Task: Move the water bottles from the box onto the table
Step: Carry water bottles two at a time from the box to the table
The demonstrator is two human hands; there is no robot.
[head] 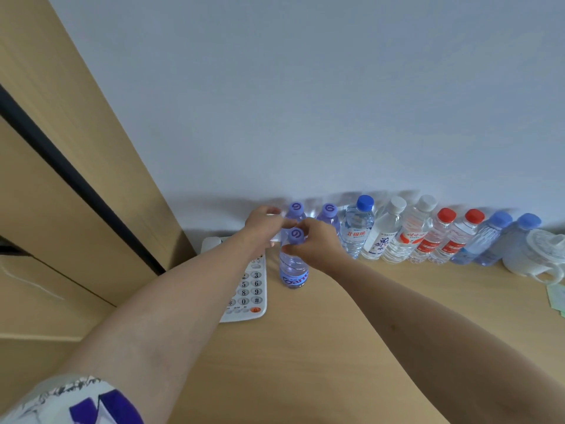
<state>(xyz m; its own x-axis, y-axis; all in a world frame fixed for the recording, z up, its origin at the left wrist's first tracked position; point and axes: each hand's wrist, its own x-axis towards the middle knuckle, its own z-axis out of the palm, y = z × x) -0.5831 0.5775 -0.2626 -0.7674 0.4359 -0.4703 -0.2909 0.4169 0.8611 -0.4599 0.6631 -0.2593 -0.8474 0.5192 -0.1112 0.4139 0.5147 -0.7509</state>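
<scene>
We see the purple-capped bottle [294,264] upright on the wooden table [351,316], just beside the white telephone [249,289] and in front of the bottle row [428,237] along the wall. Right hand [315,240] pinches its neck; left hand [262,224] has fingers curled at the cap, though we cannot tell if it grips.

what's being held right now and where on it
The right hand pinches the front purple-capped bottle at its neck, just below the cap. The left hand is at the same bottle's top, but its grip cannot be told.
</scene>
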